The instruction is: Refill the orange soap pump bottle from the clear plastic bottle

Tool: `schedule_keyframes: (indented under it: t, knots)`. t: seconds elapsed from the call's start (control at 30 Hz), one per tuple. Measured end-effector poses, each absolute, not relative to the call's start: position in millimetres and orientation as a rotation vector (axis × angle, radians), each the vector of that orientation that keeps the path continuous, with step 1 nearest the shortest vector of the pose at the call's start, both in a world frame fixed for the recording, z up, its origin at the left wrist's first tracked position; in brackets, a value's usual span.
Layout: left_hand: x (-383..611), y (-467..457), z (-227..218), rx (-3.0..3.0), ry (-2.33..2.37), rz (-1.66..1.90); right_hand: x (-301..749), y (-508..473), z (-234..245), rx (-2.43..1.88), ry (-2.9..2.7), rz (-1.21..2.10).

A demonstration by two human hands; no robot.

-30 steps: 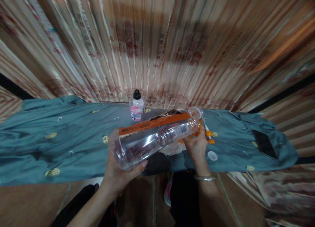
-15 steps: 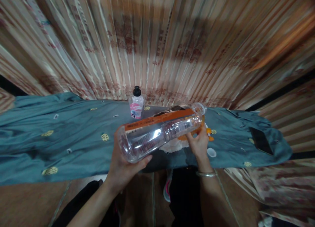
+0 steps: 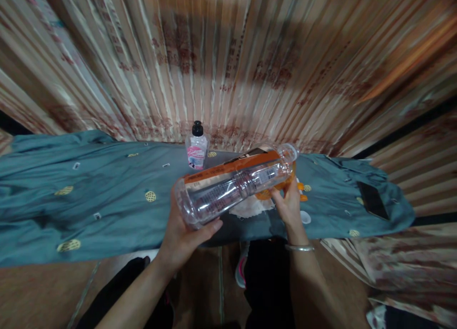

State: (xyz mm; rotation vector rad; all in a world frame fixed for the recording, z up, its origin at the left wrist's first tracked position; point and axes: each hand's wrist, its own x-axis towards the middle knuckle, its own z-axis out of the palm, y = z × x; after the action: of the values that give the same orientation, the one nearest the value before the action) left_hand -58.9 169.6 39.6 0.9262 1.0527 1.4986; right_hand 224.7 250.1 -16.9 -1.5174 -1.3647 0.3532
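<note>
A clear plastic bottle with an orange and black label lies nearly flat in the air, its open neck pointing up and right. My left hand is wrapped round its base. My right hand grips it near the neck, with an orange object behind the fingers that I cannot make out. A white cap lies on the blue-green cloth just right of that hand. A small bottle with a black cap and pink label stands upright behind the big bottle.
The cloth covers a long table in front of a striped curtain. A dark phone lies at the cloth's right end. A white crumpled thing sits under the bottle. My legs and a shoe show below the table edge.
The bottle and both hands have shifted slightly up and away in the picture. The grips are unchanged.
</note>
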Motion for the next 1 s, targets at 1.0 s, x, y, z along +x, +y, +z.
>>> schedule_keyframes:
  t: [1.0]
  knots:
    - [-41.8, 178.5, -8.7, 0.833, 1.021, 1.294, 214.0, 257.6, -17.9, -1.535, -1.246, 0.210]
